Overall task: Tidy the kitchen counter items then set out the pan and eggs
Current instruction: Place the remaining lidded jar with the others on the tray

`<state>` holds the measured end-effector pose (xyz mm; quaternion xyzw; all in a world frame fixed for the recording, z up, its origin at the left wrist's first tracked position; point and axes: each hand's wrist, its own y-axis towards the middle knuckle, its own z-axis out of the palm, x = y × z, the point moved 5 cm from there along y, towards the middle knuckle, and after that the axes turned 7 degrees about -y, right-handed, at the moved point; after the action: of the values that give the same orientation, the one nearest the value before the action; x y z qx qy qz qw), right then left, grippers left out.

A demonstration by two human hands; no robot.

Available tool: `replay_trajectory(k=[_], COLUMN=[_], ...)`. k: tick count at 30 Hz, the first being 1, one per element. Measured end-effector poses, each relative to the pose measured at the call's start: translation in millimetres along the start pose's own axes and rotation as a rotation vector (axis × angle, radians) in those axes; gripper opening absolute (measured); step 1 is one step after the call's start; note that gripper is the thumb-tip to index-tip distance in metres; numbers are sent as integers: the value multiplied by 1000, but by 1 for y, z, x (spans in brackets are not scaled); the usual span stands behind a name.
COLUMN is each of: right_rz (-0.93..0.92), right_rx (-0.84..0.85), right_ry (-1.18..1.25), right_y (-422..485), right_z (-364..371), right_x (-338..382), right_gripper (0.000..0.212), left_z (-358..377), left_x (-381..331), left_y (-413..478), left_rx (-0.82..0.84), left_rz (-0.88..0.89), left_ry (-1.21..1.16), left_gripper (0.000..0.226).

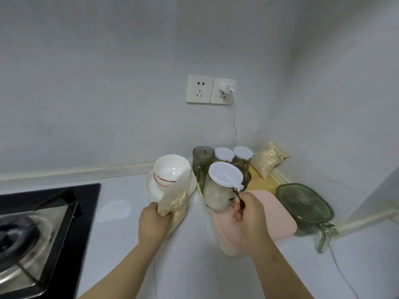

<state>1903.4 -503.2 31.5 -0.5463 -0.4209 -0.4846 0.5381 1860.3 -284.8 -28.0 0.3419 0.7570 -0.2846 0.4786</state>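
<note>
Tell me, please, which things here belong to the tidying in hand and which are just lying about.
In hand: oat bag, gripped by the left hand; jar, held by the right hand.
Lying about: bowl, stove, pink box, green box, charger.
</note>
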Motion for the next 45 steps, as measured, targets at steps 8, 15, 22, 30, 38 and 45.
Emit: replay_trajectory(k=[8, 15, 22, 30, 38, 45], right_rz=[-80, -79, -35, -9, 75, 165], right_rx=[-15, -151, -291, -278, -229, -170], right_ry=[5, 22, -8, -127, -225, -296], right_y=[44, 81, 126, 180, 190, 198], right_z=[-32, -59, -90, -92, -87, -87], right_x=[33, 50, 56, 29, 1, -7], right_gripper=[30, 32, 29, 29, 29, 28], left_z=[22, 71, 153, 203, 213, 211], left_x=[-71, -170, -187, -161, -137, -132], left_y=[-1, 15, 34, 62, 71, 76], left_rx=[61, 115, 345, 511, 522, 510], left_rz=[123, 460, 614, 592, 521, 552], left_ry=[-76, 143, 448, 705, 831, 788], left_gripper=[96, 63, 42, 52, 60, 62])
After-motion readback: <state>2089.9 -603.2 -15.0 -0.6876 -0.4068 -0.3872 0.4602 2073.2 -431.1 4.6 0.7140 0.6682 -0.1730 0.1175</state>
